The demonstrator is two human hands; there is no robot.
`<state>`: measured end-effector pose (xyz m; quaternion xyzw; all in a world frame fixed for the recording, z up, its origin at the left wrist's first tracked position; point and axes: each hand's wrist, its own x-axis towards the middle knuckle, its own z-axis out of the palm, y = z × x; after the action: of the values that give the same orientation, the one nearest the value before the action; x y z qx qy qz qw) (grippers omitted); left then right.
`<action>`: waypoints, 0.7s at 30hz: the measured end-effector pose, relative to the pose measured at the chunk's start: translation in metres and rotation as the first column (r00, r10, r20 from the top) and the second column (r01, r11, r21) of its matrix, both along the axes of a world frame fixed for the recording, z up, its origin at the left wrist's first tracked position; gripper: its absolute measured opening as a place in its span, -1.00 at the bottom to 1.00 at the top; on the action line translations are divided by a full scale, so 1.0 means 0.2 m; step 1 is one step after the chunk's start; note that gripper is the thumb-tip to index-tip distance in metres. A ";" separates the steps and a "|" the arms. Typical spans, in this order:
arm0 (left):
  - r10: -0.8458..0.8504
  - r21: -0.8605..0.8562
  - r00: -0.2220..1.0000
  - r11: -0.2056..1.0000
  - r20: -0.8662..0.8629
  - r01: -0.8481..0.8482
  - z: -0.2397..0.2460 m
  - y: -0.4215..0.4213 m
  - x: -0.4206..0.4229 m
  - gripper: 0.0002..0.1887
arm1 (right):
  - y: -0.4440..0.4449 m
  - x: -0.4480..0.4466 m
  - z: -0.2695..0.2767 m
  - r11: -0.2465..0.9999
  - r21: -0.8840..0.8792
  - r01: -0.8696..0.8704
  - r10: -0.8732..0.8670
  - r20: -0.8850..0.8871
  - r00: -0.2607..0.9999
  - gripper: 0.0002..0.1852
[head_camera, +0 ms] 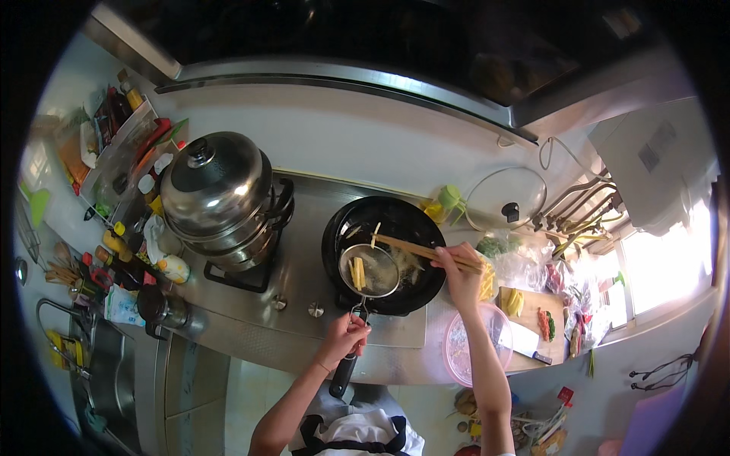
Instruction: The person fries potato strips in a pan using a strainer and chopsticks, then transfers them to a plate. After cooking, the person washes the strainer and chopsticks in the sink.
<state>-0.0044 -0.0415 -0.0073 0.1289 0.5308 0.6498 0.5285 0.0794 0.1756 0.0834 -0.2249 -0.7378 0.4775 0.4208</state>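
My left hand (345, 337) grips the handle of a round wire-mesh strainer (379, 273) held over a black wok (425, 290). A few pale yellow strips of food, perhaps potato (358, 273), lie in the strainer's left side. Below this hand a black handle (343, 376) points towards me; whether it belongs to the wok or the strainer is unclear. My right hand (459, 271) holds wooden chopsticks (408, 246), their tips at a single pale strip (375, 235) above the wok. Bubbling oil (408, 265) shows in the wok beside the strainer.
To the left, a lidded steel steamer pot (217, 188) stands on a burner. At right are a pink-rimmed bowl (447, 345), a cutting board (558, 356) with a cleaver (522, 339), and plastic bags (524, 256). A glass lid (485, 196) leans against the wall.
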 end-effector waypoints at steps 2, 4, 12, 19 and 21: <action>0.007 0.005 1.000 1.000 -0.006 -0.007 0.00 0.01 -0.01 -0.83 | -0.03 0.09 0.04 0.995 -0.083 -0.048 0.052 0.052 0.997 -0.88; -0.002 0.017 1.000 1.000 -0.021 0.002 -0.02 0.01 -0.02 -0.83 | -0.06 0.14 0.06 0.980 -0.173 -0.098 0.114 0.091 0.989 -0.90; -0.036 -0.007 0.999 0.999 0.021 0.036 0.01 0.00 0.03 -0.86 | 0.01 -0.09 -0.04 0.994 -0.108 0.003 -0.002 0.013 1.000 -0.82; -0.037 0.051 0.998 0.998 0.056 0.034 0.00 0.00 0.09 -0.86 | 0.11 -0.39 -0.30 0.998 0.011 0.054 -0.055 0.081 0.995 -0.81; -0.049 0.057 0.998 0.997 0.036 0.047 -0.02 -0.01 0.10 -0.87 | 0.10 -0.44 -0.32 0.998 -0.004 0.059 -0.059 0.055 0.997 -0.81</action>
<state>0.0150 -0.0431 -0.0109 0.1442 0.4991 0.6539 0.5501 -0.0081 0.1954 0.0198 -0.2607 -0.7407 0.4607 0.4137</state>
